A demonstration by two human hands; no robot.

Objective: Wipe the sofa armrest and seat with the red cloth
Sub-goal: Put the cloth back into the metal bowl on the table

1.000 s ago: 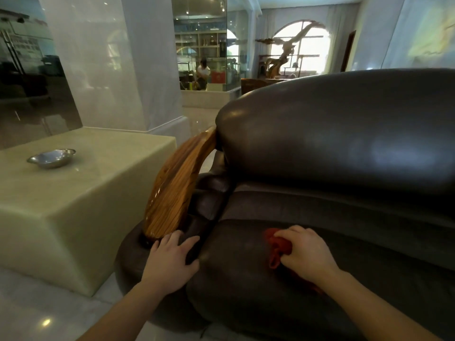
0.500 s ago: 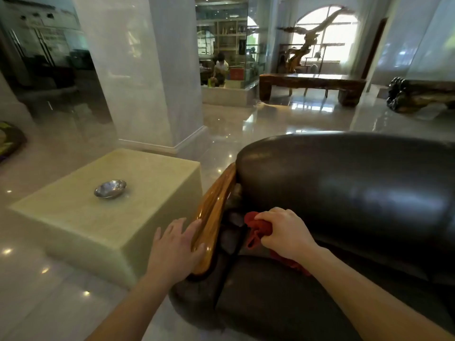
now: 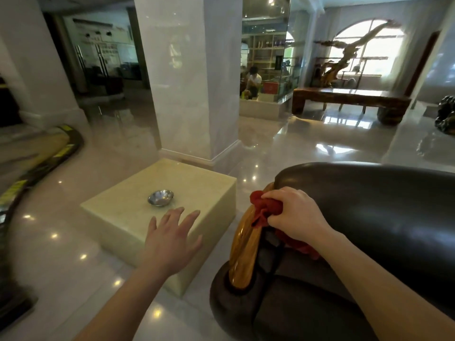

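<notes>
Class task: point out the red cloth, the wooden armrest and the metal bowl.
red cloth [image 3: 266,209], head view, bunched folds.
wooden armrest [image 3: 242,257], head view, glossy side.
metal bowl [image 3: 160,198], head view, inner hollow.

left hand [image 3: 170,238]: bare, no glove | right hand [image 3: 296,215]: bare | forearms: unsleeved, no jewellery

Bright arched window [image 3: 369,48] backlight, floor [image 3: 283,143] glare, soft wide-angle edges.
</notes>
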